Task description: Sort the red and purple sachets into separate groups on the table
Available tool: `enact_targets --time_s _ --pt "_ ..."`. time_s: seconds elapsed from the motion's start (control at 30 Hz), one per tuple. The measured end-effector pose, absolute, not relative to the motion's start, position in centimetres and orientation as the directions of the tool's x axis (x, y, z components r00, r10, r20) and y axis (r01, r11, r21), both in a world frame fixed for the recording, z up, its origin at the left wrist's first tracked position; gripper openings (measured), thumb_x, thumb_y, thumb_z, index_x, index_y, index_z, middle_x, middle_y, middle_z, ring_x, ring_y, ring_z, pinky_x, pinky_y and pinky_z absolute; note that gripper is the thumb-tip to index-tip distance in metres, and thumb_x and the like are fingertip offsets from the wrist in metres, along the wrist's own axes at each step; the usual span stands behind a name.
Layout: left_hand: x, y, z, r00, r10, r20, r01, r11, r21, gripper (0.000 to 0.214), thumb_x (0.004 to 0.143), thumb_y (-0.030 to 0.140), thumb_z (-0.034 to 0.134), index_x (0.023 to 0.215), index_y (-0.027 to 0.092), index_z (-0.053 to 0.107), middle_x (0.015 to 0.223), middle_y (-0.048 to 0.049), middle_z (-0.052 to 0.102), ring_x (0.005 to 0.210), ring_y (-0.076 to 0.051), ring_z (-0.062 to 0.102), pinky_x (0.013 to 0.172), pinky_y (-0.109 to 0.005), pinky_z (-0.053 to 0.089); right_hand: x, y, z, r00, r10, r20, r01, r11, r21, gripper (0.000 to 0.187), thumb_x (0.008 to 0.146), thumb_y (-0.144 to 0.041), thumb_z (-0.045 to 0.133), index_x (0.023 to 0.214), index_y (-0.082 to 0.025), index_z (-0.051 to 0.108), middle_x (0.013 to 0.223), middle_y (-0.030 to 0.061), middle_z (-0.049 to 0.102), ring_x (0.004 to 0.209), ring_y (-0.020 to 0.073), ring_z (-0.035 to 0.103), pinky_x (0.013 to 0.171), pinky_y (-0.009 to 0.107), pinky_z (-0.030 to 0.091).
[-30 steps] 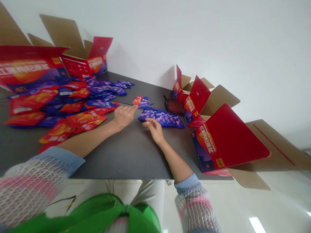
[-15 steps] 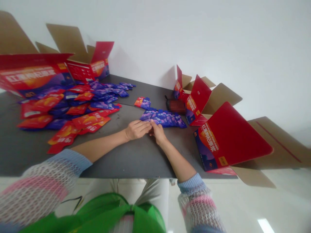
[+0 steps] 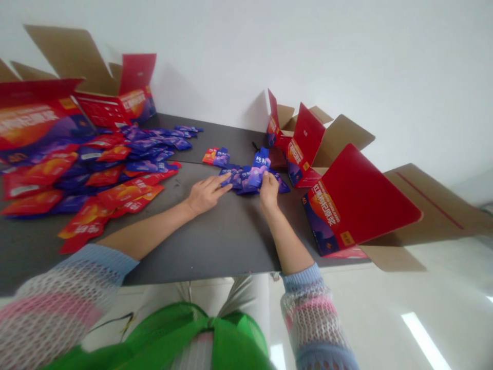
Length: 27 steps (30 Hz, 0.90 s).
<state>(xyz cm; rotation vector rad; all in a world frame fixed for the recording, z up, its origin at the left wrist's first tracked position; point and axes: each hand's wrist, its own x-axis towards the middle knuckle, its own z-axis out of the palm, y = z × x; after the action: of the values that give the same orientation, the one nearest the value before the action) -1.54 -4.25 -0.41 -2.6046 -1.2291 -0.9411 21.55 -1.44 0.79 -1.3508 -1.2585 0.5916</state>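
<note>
A row of purple sachets [image 3: 239,180] lies on the dark grey table [image 3: 215,241] in front of me. My right hand [image 3: 268,189] pinches one purple sachet [image 3: 259,165] and holds it tilted up above the row. Fingers stretched out, my left hand [image 3: 205,191] rests flat with its tips on the left end of the row. A small red and purple pair of sachets [image 3: 215,155] lies just beyond.
A big heap of red and purple sachets [image 3: 96,169] covers the table's left. Open red cartons stand at the back left [image 3: 115,103], at the far left [image 3: 34,118] and at the right [image 3: 346,205], with another [image 3: 304,149] behind it. A white wall runs behind.
My left hand came back from the small pair of sachets to the purple row. My right hand took hold of one purple sachet and lifted it up.
</note>
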Motion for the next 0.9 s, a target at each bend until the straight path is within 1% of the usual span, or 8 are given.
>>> enact_targets --time_s 0.1,0.17,0.23,0.3,0.37,0.5,0.63,0.9 --pt "-2.2 -3.7 0.0 0.319 0.766 0.559 0.814 -0.523 0.252 0.041 0.087 0.015 0.048 0.118 0.026 0.073 0.153 -0.0059 0.049 0.125 -0.025 0.058 0.098 -0.04 0.051 24.3 -0.4 2.2 0.499 0.81 0.306 0.298 0.171 -0.939 0.051 0.099 -0.054 0.031 0.076 -0.017 0.058 0.065 -0.0004 0.051 0.062 0.0134 0.046 0.057 0.023 0.038" --pt "-2.7 -3.2 0.0 0.218 0.806 0.551 0.843 -0.44 0.31 0.042 0.081 0.013 0.05 0.114 0.024 0.074 0.154 -0.006 0.048 0.126 -0.026 0.057 0.1 -0.041 0.049 26.0 0.1 2.7 0.56 0.771 0.303 0.316 0.139 -0.939 0.051 0.098 -0.054 0.035 0.069 -0.017 0.057 0.06 -0.0016 0.047 0.059 0.0126 0.042 0.055 0.024 0.034" --pt "-3.2 -2.6 -0.2 0.158 0.829 0.536 0.842 -0.397 0.365 0.039 0.079 0.012 0.049 0.105 0.022 0.076 0.142 -0.0064 0.06 0.12 -0.025 0.061 0.1 -0.039 0.049 27.6 0.5 2.7 0.601 0.736 0.312 0.37 0.09 -0.925 0.051 0.096 -0.054 0.041 0.064 -0.016 0.057 0.057 -0.0019 0.046 0.059 0.0129 0.042 0.056 0.025 0.031" --pt "-3.7 -2.0 -0.5 0.135 0.845 0.517 0.818 -0.39 0.423 0.035 0.08 0.012 0.046 0.093 0.021 0.077 0.12 -0.0057 0.072 0.109 -0.021 0.067 0.097 -0.034 0.051 28.9 0.7 2.2 0.616 0.714 0.332 0.436 0.041 -0.899 0.05 0.093 -0.053 0.046 0.064 -0.015 0.061 0.056 -0.0008 0.05 0.061 0.0142 0.045 0.058 0.025 0.032" --pt "-4.2 -1.6 -0.8 0.113 0.848 0.517 0.797 -0.388 0.462 0.033 0.08 0.012 0.044 0.086 0.021 0.076 0.104 -0.0042 0.076 0.099 -0.019 0.069 0.092 -0.029 0.052 30.0 0.9 1.4 0.61 0.717 0.338 0.485 -0.001 -0.874 0.049 0.091 -0.052 0.05 0.069 -0.013 0.068 0.06 0.0019 0.058 0.064 0.0161 0.05 0.061 0.026 0.033" --pt "-4.6 -1.4 -1.1 0.112 0.817 0.566 0.797 -0.414 0.44 0.03 0.079 0.014 0.046 0.083 0.02 0.075 0.098 -0.0031 0.076 0.09 -0.018 0.07 0.083 -0.028 0.053 31.0 1.2 -0.3 0.597 0.755 0.269 0.539 -0.13 -0.832 0.047 0.089 -0.053 0.056 0.085 -0.011 0.076 0.078 0.01 0.072 0.073 0.0209 0.06 0.066 0.027 0.038" --pt "-4.6 -1.3 -1.3 0.16 0.779 0.607 0.793 -0.467 0.391 0.029 0.078 0.015 0.046 0.079 0.02 0.074 0.094 -0.0021 0.077 0.083 -0.018 0.071 0.073 -0.028 0.052 31.2 1.5 -0.9 0.622 0.733 0.276 0.57 -0.181 -0.802 0.042 0.088 -0.049 0.061 0.095 -0.012 0.077 0.095 0.0156 0.076 0.086 0.0244 0.066 0.076 0.029 0.044" --pt "-4.6 -1.2 -1.4 0.137 0.769 0.624 0.783 -0.47 0.408 0.028 0.077 0.015 0.047 0.076 0.021 0.074 0.09 -0.0024 0.077 0.078 -0.019 0.07 0.069 -0.029 0.049 31.2 1.7 -0.6 0.692 0.683 0.236 0.481 -0.192 -0.855 0.036 0.087 -0.044 0.063 0.092 -0.009 0.071 0.098 0.0167 0.074 0.093 0.0246 0.067 0.083 0.03 0.046"
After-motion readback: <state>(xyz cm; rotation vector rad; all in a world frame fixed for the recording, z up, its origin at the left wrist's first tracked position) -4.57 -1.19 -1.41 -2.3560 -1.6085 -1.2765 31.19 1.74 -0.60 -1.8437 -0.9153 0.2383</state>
